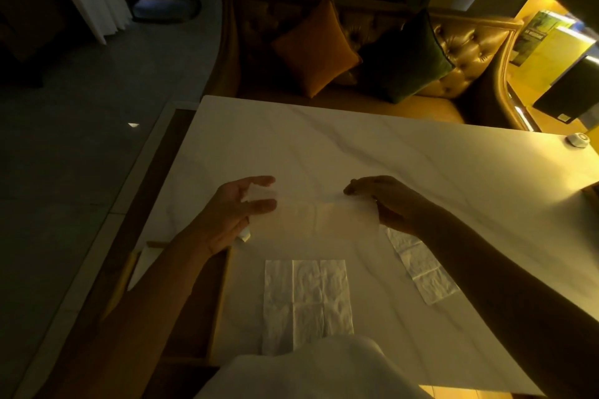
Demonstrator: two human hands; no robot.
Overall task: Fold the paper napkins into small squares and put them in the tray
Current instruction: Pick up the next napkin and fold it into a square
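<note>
Both hands hold one thin paper napkin [317, 217] stretched in the air above the marble table [405, 155]: the left hand [233, 214] pinches its left end between thumb and fingers, the right hand [385, 204] grips its right end. Nearer the person on that table lie an unfolded napkin [308, 298] and another napkin [421, 272]. The wooden tray [220, 295] sits at the table's left edge. The held sheet looks motion-blurred and limp; uneven pulling could tear it or skew the fold.

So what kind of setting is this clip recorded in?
Probably a restaurant or lounge: a marble-look table faces a tufted leather sofa with cushions, and paper napkins are laid out for folding.
</note>
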